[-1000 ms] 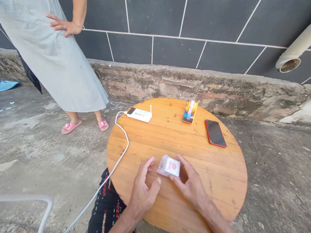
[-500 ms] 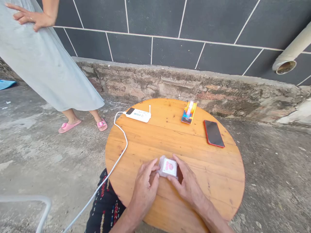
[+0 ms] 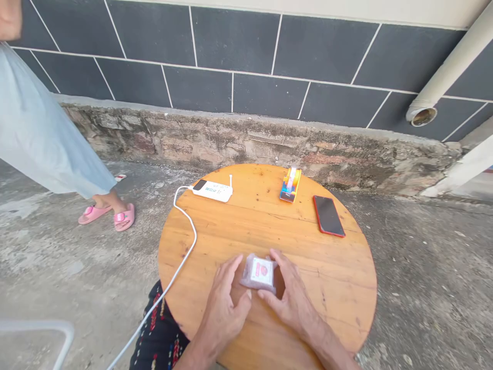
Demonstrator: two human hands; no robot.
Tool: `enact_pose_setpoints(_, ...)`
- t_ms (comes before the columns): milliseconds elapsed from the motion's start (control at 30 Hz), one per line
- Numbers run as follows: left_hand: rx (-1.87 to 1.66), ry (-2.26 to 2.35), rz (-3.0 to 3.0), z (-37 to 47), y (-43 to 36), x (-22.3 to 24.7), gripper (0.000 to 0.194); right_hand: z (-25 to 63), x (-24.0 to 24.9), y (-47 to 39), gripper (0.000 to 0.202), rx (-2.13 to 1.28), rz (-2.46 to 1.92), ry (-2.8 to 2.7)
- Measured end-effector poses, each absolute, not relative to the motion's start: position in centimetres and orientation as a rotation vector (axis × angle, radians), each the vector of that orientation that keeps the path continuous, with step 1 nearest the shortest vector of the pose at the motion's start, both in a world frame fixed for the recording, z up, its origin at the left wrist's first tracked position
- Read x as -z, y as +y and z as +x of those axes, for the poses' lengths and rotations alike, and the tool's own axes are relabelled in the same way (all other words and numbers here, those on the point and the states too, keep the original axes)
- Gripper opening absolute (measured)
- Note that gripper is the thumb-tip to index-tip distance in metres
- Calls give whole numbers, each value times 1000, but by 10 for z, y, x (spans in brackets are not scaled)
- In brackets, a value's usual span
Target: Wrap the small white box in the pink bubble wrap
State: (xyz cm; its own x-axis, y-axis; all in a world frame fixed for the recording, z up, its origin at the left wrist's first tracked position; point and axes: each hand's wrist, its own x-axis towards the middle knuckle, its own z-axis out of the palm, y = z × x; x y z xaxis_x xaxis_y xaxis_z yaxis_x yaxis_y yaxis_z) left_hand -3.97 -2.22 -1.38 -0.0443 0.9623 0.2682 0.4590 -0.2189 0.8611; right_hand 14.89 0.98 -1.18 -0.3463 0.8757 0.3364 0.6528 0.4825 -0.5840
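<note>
A small white box [image 3: 261,271] with a pink-red print lies on the wooden table in a loose clear plastic wrapper. My left hand [image 3: 225,295] is to its left, thumb and fingers spread, a small gap between them and the wrapper. On the other side, my right hand [image 3: 290,293] curves around the box's right end. Its index fingertip is at the far right corner and its thumb near the front edge; whether they touch the wrapper I cannot tell. Neither hand grips the box.
The round wooden table [image 3: 246,221] carries a white power strip [image 3: 212,190] with a white cable [image 3: 190,246], a colourful tape dispenser [image 3: 290,185] and a red-edged phone [image 3: 328,216]. A person in a light dress [image 3: 42,128] and pink slippers stands left. Behind is a tiled wall [image 3: 254,41].
My left fingers have come away from the wrapped box and spread wider. My right hand has loosened around it. The standing person has stepped left, and the view has shifted a little.
</note>
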Motion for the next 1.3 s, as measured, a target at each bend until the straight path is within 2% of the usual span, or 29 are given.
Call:
enact_pose_setpoints(133,-1123,1437,1581,-35,-12,7,73,150,15,11,68,-496,-1250,-2113)
enact_pose_setpoints(267,-1084,1412,1489,-29,-6,7,72,150,19,13,62,-553,-1285,-2061)
enact_pose_setpoints(500,-1098,1365,1519,-23,10,11,73,151,19,15,61,-536,-1329,-1969)
enact_pose_setpoints(767,-1007,1219,1603,-31,25,-3,85,149,19,13,71,-485,-1304,-1973)
enact_pose_setpoints(967,-1006,1095,1391,-26,21,-4,82,150,20,12,64,-485,-1285,-1999)
enact_pose_setpoints(1300,-1031,1165,1496,-27,20,6,76,150,18,13,62,-440,-1267,-2029)
